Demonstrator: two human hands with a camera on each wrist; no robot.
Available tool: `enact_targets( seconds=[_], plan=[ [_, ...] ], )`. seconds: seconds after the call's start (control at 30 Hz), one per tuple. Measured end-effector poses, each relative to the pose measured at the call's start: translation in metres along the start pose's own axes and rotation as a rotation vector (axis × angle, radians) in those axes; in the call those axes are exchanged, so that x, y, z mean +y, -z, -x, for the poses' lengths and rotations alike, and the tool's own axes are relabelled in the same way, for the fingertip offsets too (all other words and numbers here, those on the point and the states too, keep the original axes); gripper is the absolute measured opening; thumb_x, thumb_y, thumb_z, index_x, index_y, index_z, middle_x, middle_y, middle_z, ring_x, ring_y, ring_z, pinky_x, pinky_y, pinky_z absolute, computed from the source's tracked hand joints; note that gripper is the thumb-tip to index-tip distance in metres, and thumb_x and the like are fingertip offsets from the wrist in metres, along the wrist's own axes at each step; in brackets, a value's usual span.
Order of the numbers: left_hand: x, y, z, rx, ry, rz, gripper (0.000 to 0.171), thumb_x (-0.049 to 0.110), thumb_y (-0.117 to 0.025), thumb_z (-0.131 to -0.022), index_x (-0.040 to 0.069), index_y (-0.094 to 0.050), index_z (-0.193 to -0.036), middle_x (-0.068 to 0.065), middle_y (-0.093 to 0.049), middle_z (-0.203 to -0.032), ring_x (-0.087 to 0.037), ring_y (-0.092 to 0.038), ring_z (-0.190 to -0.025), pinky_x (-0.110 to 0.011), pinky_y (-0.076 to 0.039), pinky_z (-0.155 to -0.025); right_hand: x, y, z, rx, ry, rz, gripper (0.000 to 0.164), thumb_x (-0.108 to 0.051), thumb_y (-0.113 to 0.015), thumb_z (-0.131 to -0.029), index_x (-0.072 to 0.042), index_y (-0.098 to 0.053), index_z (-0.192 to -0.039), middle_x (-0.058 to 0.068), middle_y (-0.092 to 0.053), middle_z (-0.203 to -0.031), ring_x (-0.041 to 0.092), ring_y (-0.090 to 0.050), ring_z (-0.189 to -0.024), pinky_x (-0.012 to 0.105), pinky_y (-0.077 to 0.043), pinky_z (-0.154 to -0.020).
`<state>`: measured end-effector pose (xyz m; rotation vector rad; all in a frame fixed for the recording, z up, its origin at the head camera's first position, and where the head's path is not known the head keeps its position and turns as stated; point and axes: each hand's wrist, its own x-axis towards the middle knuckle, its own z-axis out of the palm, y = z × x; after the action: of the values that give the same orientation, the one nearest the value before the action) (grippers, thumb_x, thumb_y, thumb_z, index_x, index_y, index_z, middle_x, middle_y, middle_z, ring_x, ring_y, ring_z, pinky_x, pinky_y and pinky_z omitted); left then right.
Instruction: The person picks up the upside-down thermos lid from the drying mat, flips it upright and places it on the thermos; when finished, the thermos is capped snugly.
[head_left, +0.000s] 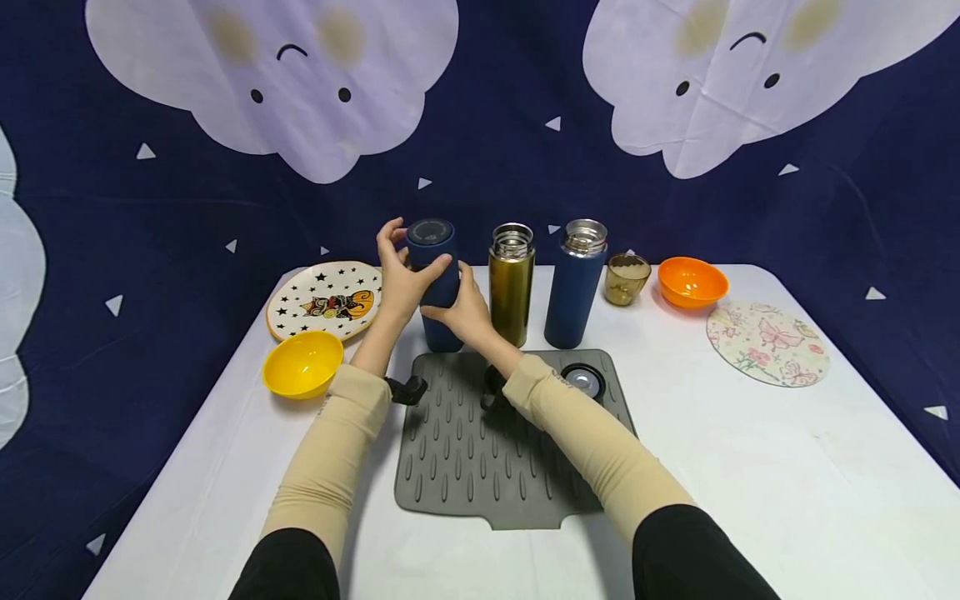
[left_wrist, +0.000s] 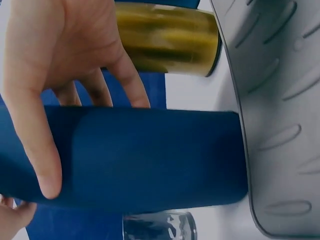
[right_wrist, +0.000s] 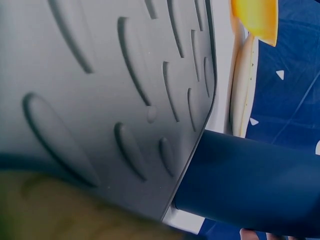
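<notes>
A dark blue insulated bottle (head_left: pixel 441 333) stands upright at the far left edge of the grey mat, with a dark round top marked with small print. My left hand (head_left: pixel 402 275) grips it near the top, thumb across the front. Lower down, my right hand (head_left: pixel 468 312) holds its right side. In the left wrist view the right hand (left_wrist: pixel 75 55) has its thumb over the front of the bottle (left_wrist: pixel 150 160) and its other fingers behind. The right wrist view shows the bottle's lower part (right_wrist: pixel 245 180) beside the mat.
The grey ridged mat (head_left: pixel 465 450) bears a black lid (head_left: pixel 583 381). A gold bottle (head_left: pixel 510 292) and another blue bottle (head_left: pixel 573 292) stand uncapped. Around are a glass (left_wrist: pixel 160 226), yellow bowl (head_left: pixel 302 367), patterned plate (head_left: pixel 288 304), amber cup (head_left: pixel 626 282), orange bowl (head_left: pixel 692 285) and floral placemat (head_left: pixel 768 343).
</notes>
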<state>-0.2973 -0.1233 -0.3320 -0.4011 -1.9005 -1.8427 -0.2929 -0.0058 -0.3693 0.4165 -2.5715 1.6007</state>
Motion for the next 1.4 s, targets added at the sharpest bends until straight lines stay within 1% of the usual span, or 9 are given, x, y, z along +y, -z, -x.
enact_targets(
  seconds=[0.17, 0.3, 0.53, 0.6, 0.7, 0.83, 0.97, 1.17, 1.4],
  plan=[
    [0.000, -0.003, -0.001, 0.053, -0.008, -0.098, 0.070, 0.013, -0.074, -0.075, 0.002, -0.031, -0.128, -0.012, -0.038, -0.119, -0.025, -0.050, -0.103, -0.030, -0.043, -0.086, 0.000, 0.000, 0.000, 0.000, 0.005, 0.004, 0.093, -0.027, -0.076, -0.076, -0.008, -0.017, -0.145, 0.018, -0.036, -0.141, 0.030, -0.042, -0.125, 0.040, -0.037, -0.101],
    [-0.003, 0.002, -0.002, 0.023, -0.019, -0.094, 0.065, 0.013, -0.069, -0.077, 0.001, -0.037, -0.133, -0.019, -0.046, -0.122, -0.024, -0.051, -0.104, -0.032, -0.042, -0.090, 0.001, -0.001, 0.000, 0.005, 0.010, 0.007, 0.092, -0.026, -0.076, -0.076, -0.010, -0.018, -0.144, 0.016, -0.039, -0.138, 0.029, -0.046, -0.121, 0.040, -0.039, -0.099],
    [-0.005, 0.005, -0.001, -0.058, -0.015, 0.067, 0.075, 0.020, -0.064, -0.075, 0.002, -0.025, -0.136, -0.018, -0.045, -0.128, -0.013, -0.050, -0.104, -0.028, -0.040, -0.092, 0.001, -0.002, -0.001, 0.012, 0.016, 0.003, 0.091, -0.025, -0.076, -0.076, -0.009, -0.019, -0.144, 0.016, -0.041, -0.136, 0.029, -0.048, -0.119, 0.040, -0.040, -0.098],
    [-0.004, 0.002, 0.000, -0.034, -0.013, 0.082, 0.075, 0.018, -0.067, -0.073, 0.004, -0.022, -0.132, -0.013, -0.039, -0.128, -0.014, -0.049, -0.103, -0.028, -0.040, -0.090, 0.001, -0.002, -0.001, 0.008, 0.015, -0.001, 0.092, -0.025, -0.076, -0.076, -0.009, -0.018, -0.144, 0.017, -0.039, -0.138, 0.029, -0.046, -0.121, 0.040, -0.039, -0.099],
    [0.000, -0.007, 0.001, 0.043, -0.037, -0.024, 0.076, 0.018, -0.074, -0.071, 0.003, -0.023, -0.125, -0.007, -0.029, -0.119, -0.016, -0.043, -0.104, -0.028, -0.037, -0.091, 0.001, -0.001, 0.000, 0.006, 0.022, -0.006, 0.093, -0.026, -0.076, -0.076, -0.007, -0.017, -0.144, 0.018, -0.035, -0.141, 0.030, -0.041, -0.126, 0.040, -0.035, -0.102],
    [0.002, -0.017, 0.002, 0.156, -0.043, -0.181, 0.075, 0.026, -0.080, -0.068, 0.005, -0.025, -0.115, -0.007, -0.028, -0.111, -0.022, -0.034, -0.105, -0.029, -0.032, -0.092, 0.001, 0.000, 0.001, 0.004, 0.038, -0.004, 0.092, -0.024, -0.076, -0.076, -0.007, -0.017, -0.144, 0.020, -0.030, -0.144, 0.031, -0.035, -0.130, 0.041, -0.032, -0.104],
    [0.001, -0.023, 0.001, 0.224, -0.038, -0.208, 0.072, 0.028, -0.081, -0.068, 0.008, -0.026, -0.110, -0.007, -0.030, -0.106, -0.025, -0.037, -0.103, -0.032, -0.033, -0.089, 0.002, 0.000, -0.001, 0.001, 0.036, 0.019, 0.091, -0.022, -0.075, -0.077, -0.007, -0.017, -0.145, 0.020, -0.031, -0.144, 0.031, -0.039, -0.128, 0.042, -0.035, -0.103],
    [-0.001, -0.021, 0.002, 0.221, -0.070, -0.157, 0.070, 0.019, -0.080, -0.069, 0.002, -0.031, -0.115, -0.012, -0.037, -0.113, -0.027, -0.041, -0.106, -0.032, -0.036, -0.092, 0.003, 0.001, -0.002, -0.004, 0.015, 0.013, 0.093, -0.024, -0.075, -0.076, -0.008, -0.016, -0.146, 0.018, -0.032, -0.144, 0.031, -0.040, -0.127, 0.042, -0.035, -0.102],
    [-0.002, -0.015, 0.003, 0.182, -0.051, -0.127, 0.070, 0.016, -0.080, -0.070, 0.002, -0.033, -0.121, -0.014, -0.041, -0.118, -0.025, -0.048, -0.099, -0.029, -0.042, -0.082, 0.004, 0.002, -0.001, -0.011, 0.038, 0.012, 0.095, -0.034, -0.075, -0.075, -0.010, -0.016, -0.146, 0.019, -0.035, -0.142, 0.031, -0.043, -0.125, 0.040, -0.037, -0.101]
  ],
)
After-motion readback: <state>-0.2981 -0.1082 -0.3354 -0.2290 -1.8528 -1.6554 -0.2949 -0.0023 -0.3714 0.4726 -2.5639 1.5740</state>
